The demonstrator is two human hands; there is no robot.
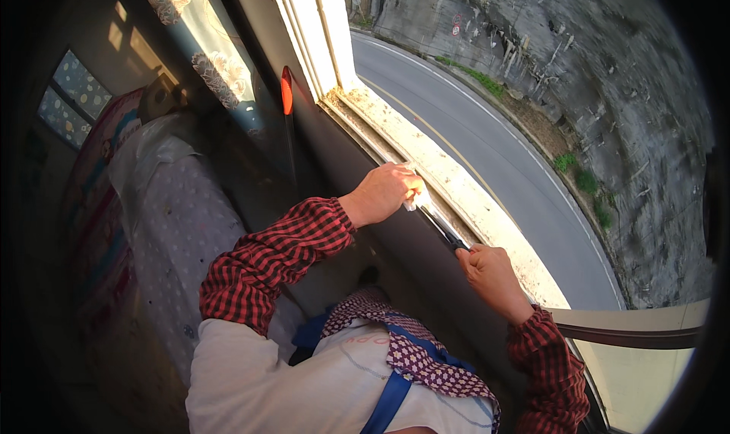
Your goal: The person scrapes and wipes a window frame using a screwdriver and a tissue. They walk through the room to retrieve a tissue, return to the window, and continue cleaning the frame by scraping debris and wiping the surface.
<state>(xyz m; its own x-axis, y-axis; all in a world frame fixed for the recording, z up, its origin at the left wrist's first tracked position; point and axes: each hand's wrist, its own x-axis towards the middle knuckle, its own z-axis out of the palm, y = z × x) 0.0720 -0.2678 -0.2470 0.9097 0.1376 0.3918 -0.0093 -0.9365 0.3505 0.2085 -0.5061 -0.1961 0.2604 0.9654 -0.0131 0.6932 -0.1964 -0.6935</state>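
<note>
My left hand is closed on a crumpled white cloth or tissue over the window's sliding track. My right hand grips the dark handle of a slim tool. Its shiny, blade-like part runs up along the track towards the white cloth, and its far end is hidden at my left hand. Both wrists rest close to the inner edge of the sill. Checked red and black sleeve covers are on my forearms.
Outside the track lies a rough, sunlit ledge, with a road below. A red-handled item stands against the inner wall. A patterned curtain hangs at upper left, near a plastic-covered mattress. A window sash is at lower right.
</note>
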